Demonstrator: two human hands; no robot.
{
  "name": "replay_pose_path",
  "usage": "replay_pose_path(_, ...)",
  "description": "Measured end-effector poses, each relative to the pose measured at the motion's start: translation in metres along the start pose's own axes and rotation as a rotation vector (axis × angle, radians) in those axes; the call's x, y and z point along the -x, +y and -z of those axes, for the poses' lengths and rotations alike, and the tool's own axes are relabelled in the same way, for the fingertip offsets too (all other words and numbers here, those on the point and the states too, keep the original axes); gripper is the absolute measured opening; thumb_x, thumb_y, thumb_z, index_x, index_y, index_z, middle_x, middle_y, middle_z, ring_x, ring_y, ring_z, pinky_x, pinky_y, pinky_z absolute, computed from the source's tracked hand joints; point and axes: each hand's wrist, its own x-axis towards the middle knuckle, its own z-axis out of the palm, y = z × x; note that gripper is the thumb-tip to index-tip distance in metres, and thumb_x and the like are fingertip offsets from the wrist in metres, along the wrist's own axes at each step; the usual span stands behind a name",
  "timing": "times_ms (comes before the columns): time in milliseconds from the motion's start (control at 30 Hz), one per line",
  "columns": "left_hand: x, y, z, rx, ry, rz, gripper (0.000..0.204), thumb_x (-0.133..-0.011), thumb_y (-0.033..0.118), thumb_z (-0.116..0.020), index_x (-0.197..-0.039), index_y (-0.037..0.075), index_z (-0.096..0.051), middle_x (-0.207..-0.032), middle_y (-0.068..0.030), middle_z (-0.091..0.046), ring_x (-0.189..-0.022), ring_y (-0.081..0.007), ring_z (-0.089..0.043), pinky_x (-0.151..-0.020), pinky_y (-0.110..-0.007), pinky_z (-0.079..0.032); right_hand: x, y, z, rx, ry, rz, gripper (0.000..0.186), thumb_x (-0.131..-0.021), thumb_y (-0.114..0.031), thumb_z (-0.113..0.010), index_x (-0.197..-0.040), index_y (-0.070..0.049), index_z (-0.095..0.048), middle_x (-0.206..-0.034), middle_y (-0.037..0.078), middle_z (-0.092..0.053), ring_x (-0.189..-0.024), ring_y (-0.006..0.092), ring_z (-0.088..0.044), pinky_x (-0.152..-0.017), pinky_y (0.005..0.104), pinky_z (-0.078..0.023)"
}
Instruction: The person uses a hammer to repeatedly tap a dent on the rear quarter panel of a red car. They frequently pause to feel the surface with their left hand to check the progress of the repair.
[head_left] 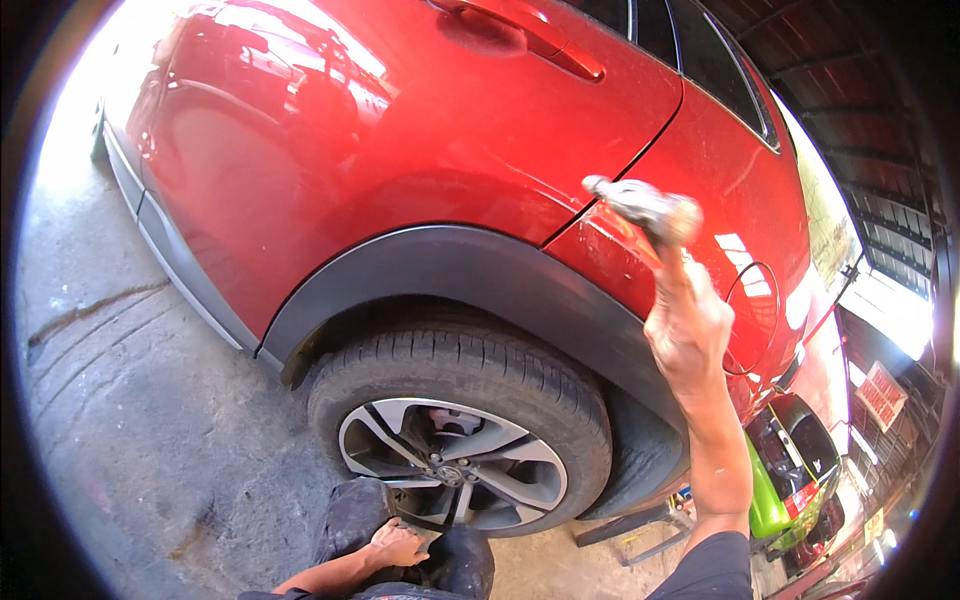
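My right hand (690, 330) is raised in front of the rear side panel of a red car (440, 130), its fingers wrapped round the handle of a hammer (640, 205). The hammer's metal head is smeared by motion and stands over the panel seam above the black wheel-arch trim (450, 255). Whether it touches the paint I cannot tell. Scuffed, pale marks show on the panel beside it. Low down, my left hand (400, 543) rests closed by my dark-trousered knees, in front of the wheel (455, 465); what its fingers hold, if anything, is hidden.
The tyre (400, 365) and arch trim sit between my knees and the panel. A thin dark cable loop (755, 320) shows against the car's rear. Behind to the right stands a bright green vehicle (770, 500). Worn concrete floor (170, 430) lies to the left.
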Motion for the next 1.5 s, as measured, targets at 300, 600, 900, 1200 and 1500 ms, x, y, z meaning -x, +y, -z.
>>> replay_pose_path(300, 0.001, -0.004, -0.013, -0.049, 0.120, -0.055, 0.052, -0.089, 0.053, -0.057, -0.109, 0.007, -0.070, -0.100, -0.0197, -0.072, -0.102, -0.0342, -0.068, -0.107, -0.050, -0.035, -0.010, -0.007, 0.004, -0.068, 0.236, -0.029, 0.074, -0.080, 0.009, -0.063, -0.146, -0.020, -0.049, -0.081, 0.011, -0.059, -0.058, 0.0226, -0.056, -0.052, 0.0332, -0.050)
replay_pose_path(600, 0.002, -0.004, -0.008, -0.053, 0.078, -0.043, 0.052, -0.092, 0.054, -0.051, -0.112, 0.008, -0.069, -0.101, -0.0168, -0.073, -0.102, -0.0322, -0.068, -0.107, -0.052, -0.036, -0.007, 0.000, 0.001, -0.049, 0.131, -0.097, 0.060, -0.095, 0.004, -0.053, -0.150, -0.015, -0.042, -0.073, 0.009, -0.056, -0.059, 0.0179, -0.056, -0.054, 0.0333, -0.046)
replay_pose_path(900, 0.003, -0.004, -0.001, -0.053, 0.063, -0.041, 0.053, -0.092, 0.054, -0.051, -0.110, 0.007, -0.068, -0.098, -0.0180, -0.073, -0.101, -0.0330, -0.068, -0.107, -0.051, -0.036, 0.003, 0.005, -0.008, -0.064, -0.050, -0.156, 0.069, -0.091, 0.003, -0.060, -0.151, -0.023, -0.041, -0.074, 0.014, -0.055, -0.057, 0.0220, -0.054, -0.054, 0.0341, -0.046)
replay_pose_path(1200, 0.004, 0.001, 0.000, -0.022, -0.003, -0.015, 0.049, -0.092, 0.052, -0.053, -0.109, 0.008, -0.068, -0.102, -0.0188, -0.072, -0.104, -0.0321, -0.068, -0.109, -0.051, -0.033, 0.006, 0.003, -0.005, 0.138, -0.275, -0.141, 0.074, -0.080, 0.007, -0.064, -0.146, -0.024, -0.049, -0.087, 0.012, -0.063, -0.064, 0.0240, -0.066, -0.056, 0.0369, -0.052)
replay_pose_path(1500, -0.002, -0.003, -0.004, -0.031, 0.046, -0.022, 0.050, -0.091, 0.053, -0.054, -0.107, 0.008, -0.070, -0.103, -0.0181, -0.072, -0.104, -0.0321, -0.068, -0.108, -0.051, -0.035, 0.007, -0.005, -0.001, 0.142, -0.330, -0.185, 0.067, -0.083, 0.006, -0.066, -0.143, -0.021, -0.053, -0.097, 0.016, -0.068, -0.072, 0.0250, -0.070, -0.061, 0.0348, -0.054)
